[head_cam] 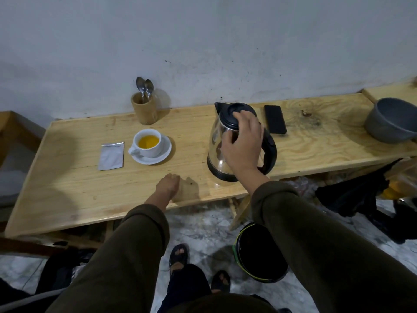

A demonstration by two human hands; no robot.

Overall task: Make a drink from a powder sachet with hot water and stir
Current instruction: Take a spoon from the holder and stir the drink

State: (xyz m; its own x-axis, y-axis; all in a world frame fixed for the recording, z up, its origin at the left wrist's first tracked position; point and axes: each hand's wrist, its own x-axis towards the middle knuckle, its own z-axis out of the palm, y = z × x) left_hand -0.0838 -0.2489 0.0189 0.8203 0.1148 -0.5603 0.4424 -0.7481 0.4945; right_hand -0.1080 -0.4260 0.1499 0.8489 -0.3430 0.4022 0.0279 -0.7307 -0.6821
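Head view: pale wooden table [67, 188] against scuffed, perhaps damp, wall [203, 41].

Dim, soft light; faint shadows fall on the table [67, 181]; wide-angle bending and blur at the edges.

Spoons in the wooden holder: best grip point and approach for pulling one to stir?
Grip a spoon by its bowl end, coming straight down from above. Both spoons stand handle-down in the wooden holder, so only the bowls and a short neck clear its rim. Pinch the neck just below the bowl and lift vertically. The wall is close behind, so approach from the front or top.
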